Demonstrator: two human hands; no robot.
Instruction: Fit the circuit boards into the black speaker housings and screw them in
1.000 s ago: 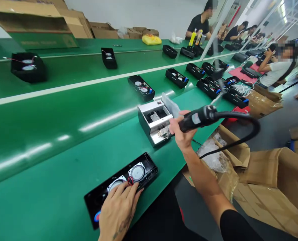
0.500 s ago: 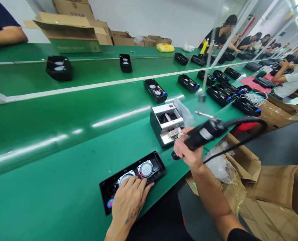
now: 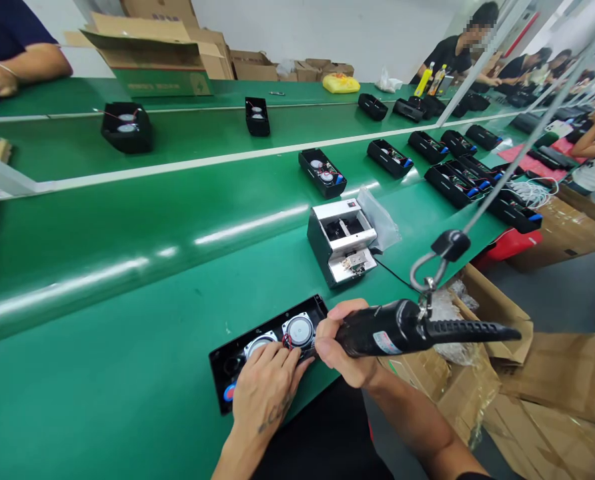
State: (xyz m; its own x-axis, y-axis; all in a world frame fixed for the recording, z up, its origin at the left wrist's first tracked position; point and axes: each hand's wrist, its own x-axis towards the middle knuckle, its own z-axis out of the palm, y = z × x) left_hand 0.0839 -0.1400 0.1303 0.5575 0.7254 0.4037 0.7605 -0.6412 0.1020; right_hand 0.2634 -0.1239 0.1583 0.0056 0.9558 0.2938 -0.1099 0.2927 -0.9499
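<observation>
A black speaker housing (image 3: pixel 272 323) lies open side up near the table's front edge, holding two round speakers (image 3: pixel 298 331) with red and black wires. My left hand (image 3: pixel 267 387) grips its near wall, fingers curled inside over part of one speaker and the thumb toward the edge. In my right hand (image 3: pixel 345 343) is a black electric screwdriver (image 3: pixel 385 331), hanging by a metal hook. Its bit end is hidden behind my fingers at the housing's right part. Just beyond stands a silver and black screw feeder (image 3: pixel 341 243).
Several black housings (image 3: pixel 322 175) stand farther along the green table (image 3: pixel 102 380), most toward the right. Cardboard boxes (image 3: pixel 542 373) and plastic wrap are on the right below the table edge. A clear bag (image 3: pixel 378 220) lies beside the feeder. Co-workers (image 3: pixel 460 53) sit across and farther down.
My right hand has brought the screwdriver left and down from beside the feeder to the housing's right part. My left hand keeps its hold. The whole view has shifted slightly.
</observation>
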